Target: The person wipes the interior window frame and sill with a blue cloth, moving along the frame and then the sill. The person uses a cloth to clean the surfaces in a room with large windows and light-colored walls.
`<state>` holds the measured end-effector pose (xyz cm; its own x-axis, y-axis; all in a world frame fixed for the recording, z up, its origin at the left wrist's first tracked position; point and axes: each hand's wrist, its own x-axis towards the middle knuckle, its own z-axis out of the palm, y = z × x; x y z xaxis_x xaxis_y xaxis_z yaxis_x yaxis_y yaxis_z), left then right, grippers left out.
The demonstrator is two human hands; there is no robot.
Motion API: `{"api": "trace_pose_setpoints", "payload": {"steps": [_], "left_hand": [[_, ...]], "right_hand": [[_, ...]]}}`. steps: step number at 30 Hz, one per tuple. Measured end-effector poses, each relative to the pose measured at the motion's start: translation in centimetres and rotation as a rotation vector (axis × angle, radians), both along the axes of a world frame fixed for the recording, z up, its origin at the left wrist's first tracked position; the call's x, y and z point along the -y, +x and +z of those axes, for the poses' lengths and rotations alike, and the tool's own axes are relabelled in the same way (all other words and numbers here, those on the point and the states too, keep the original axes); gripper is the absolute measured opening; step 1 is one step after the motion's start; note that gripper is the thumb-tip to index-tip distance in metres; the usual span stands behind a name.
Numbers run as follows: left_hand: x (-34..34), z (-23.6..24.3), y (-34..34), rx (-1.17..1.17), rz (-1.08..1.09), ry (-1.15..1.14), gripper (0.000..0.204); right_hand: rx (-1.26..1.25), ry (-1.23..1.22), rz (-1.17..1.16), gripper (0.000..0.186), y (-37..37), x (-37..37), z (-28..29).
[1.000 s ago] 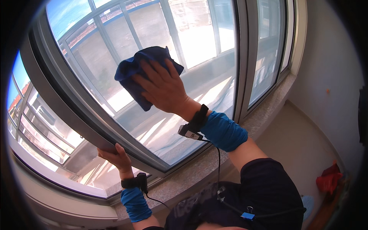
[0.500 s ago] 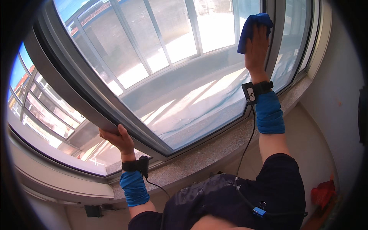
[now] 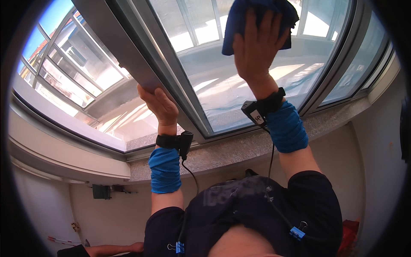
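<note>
A dark blue cleaning cloth [image 3: 235,30] is pressed against the window glass [image 3: 209,70] under my right hand [image 3: 259,47]. The fingers of that hand are stretched over the cloth, holding it to the pane near the top of the view. My left hand [image 3: 160,105] is closed around the edge of the grey sliding window frame [image 3: 132,58], with its thumb on the near side; its fingertips are partly hidden. Each wrist has a black strap with a small box, and a blue sleeve covers part of each forearm.
A speckled stone sill [image 3: 214,154] curves below the window. Black cables [image 3: 272,160] run from the wrist boxes toward my body. Another person's arm [image 3: 115,249] shows at the lower left. Something red [image 3: 349,235] lies at the lower right.
My right hand and the cloth have moved left across the glass, away from the right-hand frame. My left hand keeps its hold on the window frame. The view has shifted.
</note>
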<state>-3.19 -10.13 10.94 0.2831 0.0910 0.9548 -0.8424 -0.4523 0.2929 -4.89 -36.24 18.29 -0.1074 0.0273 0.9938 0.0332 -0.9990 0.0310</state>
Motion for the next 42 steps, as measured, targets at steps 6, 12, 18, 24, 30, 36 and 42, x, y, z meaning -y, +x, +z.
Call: {"api": "trace_pose_setpoints", "payload": {"steps": [6, 12, 18, 24, 30, 36, 42], "left_hand": [[0.0, -0.7, 0.4, -0.09, -0.016, -0.087, 0.053], [-0.5, -0.7, 1.0, -0.209, -0.239, -0.166, 0.058], [-1.3, -1.6, 1.2, -0.026, 0.177, 0.048, 0.054], [-1.2, -1.2, 1.0, -0.028, 0.166, 0.026, 0.052], [-0.9, -1.1, 0.6, -0.017, 0.21, 0.035, 0.05], [-0.2, -0.6, 0.3, -0.014, 0.163, -0.003, 0.049], [-0.1, -0.3, 0.2, 0.005, 0.137, 0.012, 0.047]], "right_hand": [[-0.228, -0.14, 0.168, 0.035, -1.2, -10.8, -4.2], [-0.211, -0.419, 0.148, 0.034, -2.0, -7.8, -5.5], [-0.221, -0.127, 0.074, 0.042, -2.8, 3.5, -3.5], [-0.229, 0.076, -0.006, 0.054, -4.4, 17.3, -5.4], [-0.126, 0.057, -0.04, 0.055, -7.4, 23.8, -8.0], [-0.134, 0.23, 0.173, 0.058, -5.1, 17.9, -8.2], [-0.268, 0.004, 0.166, 0.06, -2.2, 3.5, -11.1]]}}
